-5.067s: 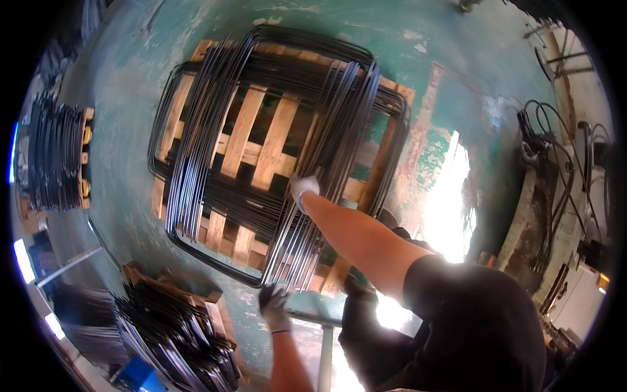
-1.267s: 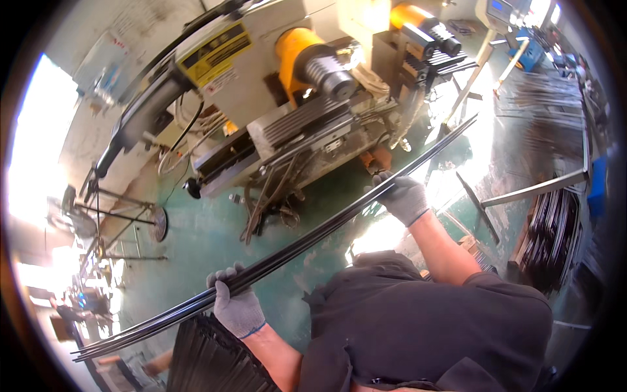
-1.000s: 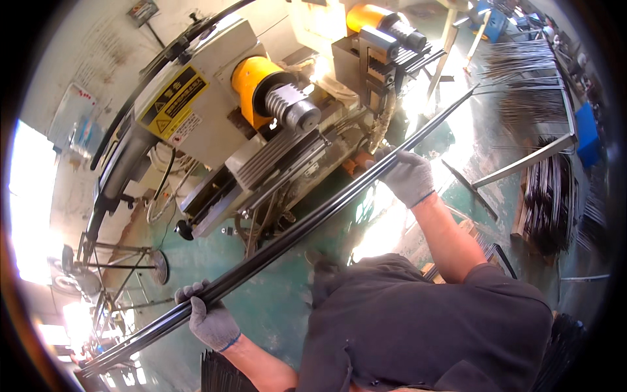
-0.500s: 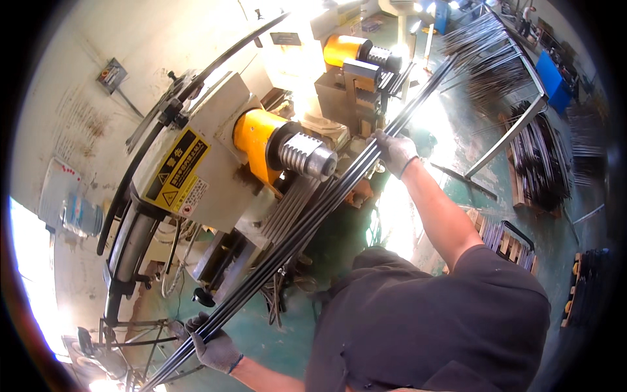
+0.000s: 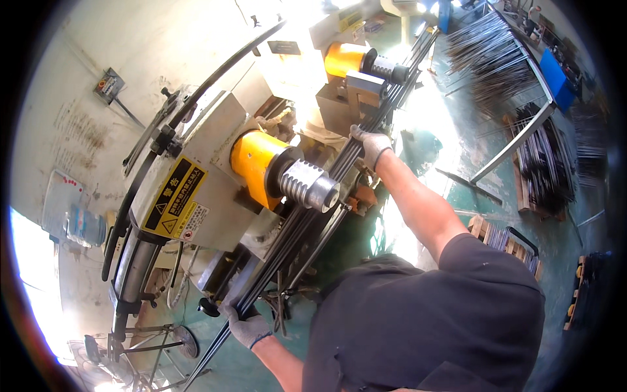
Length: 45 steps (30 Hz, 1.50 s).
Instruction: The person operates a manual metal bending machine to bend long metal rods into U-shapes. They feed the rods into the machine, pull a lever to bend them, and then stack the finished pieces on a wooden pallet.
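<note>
A bundle of several long, thin dark metal rods (image 5: 282,251) runs diagonally from lower left to upper right. My left hand (image 5: 249,328), in a grey work glove, is wrapped round its lower part. Farther up, my gloved right hand (image 5: 373,146) grips the same bundle. The rods pass beneath a grooved metal roller (image 5: 309,183) on the machine's yellow housing (image 5: 251,163). Beyond my right hand, they lie close to a second grooved roller (image 5: 390,69) on another yellow housing (image 5: 344,60). Whether the rods rest in the machine I cannot tell.
A rack (image 5: 532,134) holds many thin rods at the upper right, with bundled dark rods (image 5: 543,160) on a pallet beneath it. The machine's body (image 5: 189,179) carries a warning label. A fan (image 5: 186,341) stands at lower left; a control box (image 5: 109,85) is on the wall.
Both hands have carried the rods toward the machine. My left hand has moved right and slightly up; my right hand has shifted left. The rods now pass under the nearer roller.
</note>
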### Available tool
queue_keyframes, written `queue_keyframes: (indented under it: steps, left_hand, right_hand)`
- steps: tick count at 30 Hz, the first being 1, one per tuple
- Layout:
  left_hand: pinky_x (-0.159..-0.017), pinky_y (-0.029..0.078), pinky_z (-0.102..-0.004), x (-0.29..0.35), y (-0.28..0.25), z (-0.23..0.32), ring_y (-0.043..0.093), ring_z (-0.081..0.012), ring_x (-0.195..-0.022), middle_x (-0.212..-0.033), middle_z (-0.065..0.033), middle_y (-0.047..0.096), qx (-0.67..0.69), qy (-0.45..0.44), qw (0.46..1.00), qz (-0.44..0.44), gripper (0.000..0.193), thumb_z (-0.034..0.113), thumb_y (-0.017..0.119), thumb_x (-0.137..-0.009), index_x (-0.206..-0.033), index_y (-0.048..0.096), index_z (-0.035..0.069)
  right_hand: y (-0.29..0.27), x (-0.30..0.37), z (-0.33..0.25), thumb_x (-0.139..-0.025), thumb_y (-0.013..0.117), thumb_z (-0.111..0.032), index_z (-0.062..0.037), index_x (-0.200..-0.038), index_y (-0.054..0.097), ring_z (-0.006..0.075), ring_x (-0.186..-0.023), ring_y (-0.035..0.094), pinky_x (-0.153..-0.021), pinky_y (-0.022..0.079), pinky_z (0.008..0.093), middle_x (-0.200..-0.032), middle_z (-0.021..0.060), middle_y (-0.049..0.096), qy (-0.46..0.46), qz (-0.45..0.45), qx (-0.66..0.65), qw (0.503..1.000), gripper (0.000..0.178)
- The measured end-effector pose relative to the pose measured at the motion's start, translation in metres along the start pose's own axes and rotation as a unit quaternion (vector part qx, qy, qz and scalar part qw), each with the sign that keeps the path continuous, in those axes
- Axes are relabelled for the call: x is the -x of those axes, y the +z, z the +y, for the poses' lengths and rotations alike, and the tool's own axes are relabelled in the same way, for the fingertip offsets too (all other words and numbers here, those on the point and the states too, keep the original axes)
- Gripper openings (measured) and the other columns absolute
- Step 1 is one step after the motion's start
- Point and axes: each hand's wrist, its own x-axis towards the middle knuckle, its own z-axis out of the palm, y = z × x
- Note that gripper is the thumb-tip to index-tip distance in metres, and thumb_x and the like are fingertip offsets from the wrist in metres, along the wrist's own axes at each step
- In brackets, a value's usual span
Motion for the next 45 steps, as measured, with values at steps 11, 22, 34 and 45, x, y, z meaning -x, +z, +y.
queue_keyframes:
  steps: [11,22,34,45]
  left_hand:
    - [-0.099,0.049,-0.0421,0.004,0.016,-0.021,0.063,-0.03,-0.106,-0.111,-0.0161,0.066,0.027,-0.027,0.999,-0.017,0.033,0.024,0.053,-0.098,-0.113,0.061,-0.004]
    - [-0.101,0.044,-0.0472,0.018,0.039,-0.049,0.058,-0.0324,-0.111,-0.118,-0.0157,0.063,0.067,-0.093,0.99,-0.085,0.028,0.021,0.048,-0.1,-0.116,0.059,0.0]
    - [-0.099,0.046,-0.0486,-0.009,-0.027,-0.006,0.059,-0.0316,-0.107,-0.106,-0.0122,0.064,0.093,0.073,0.993,0.024,0.026,0.025,0.048,-0.101,-0.107,0.06,0.002]
    - [-0.098,0.046,-0.0479,0.028,0.032,-0.057,0.058,-0.0308,-0.109,-0.112,-0.0137,0.063,0.113,-0.034,0.992,-0.044,0.029,0.026,0.049,-0.101,-0.111,0.06,0.002]
  right_hand:
    - [0.005,-0.041,-0.009,-0.077,0.08,-0.016,0.0016,-0.099,0.065,0.0215,-0.07,0.063,-0.064,0.051,0.0388,-0.089,0.0086,0.068,-0.038,0.054,-0.011,0.998,0.031]
    - [0.01,0.02,0.041,-0.081,0.074,-0.014,-0.0046,-0.092,0.068,0.016,-0.068,0.065,-0.055,0.049,0.0312,-0.083,0.0034,0.067,0.03,-0.1,0.038,0.994,0.016]
    - [-0.007,-0.039,0.028,-0.081,0.079,-0.03,-0.0042,-0.094,0.065,0.0185,-0.076,0.063,-0.07,0.051,0.0344,-0.089,0.0046,0.067,-0.019,-0.013,0.056,0.998,0.032]
    - [0.008,0.016,0.037,-0.089,0.069,-0.017,-0.0073,-0.089,0.065,0.008,-0.055,0.055,-0.043,0.038,0.0181,-0.073,0.0006,0.062,-0.07,-0.111,0.094,0.987,0.01]
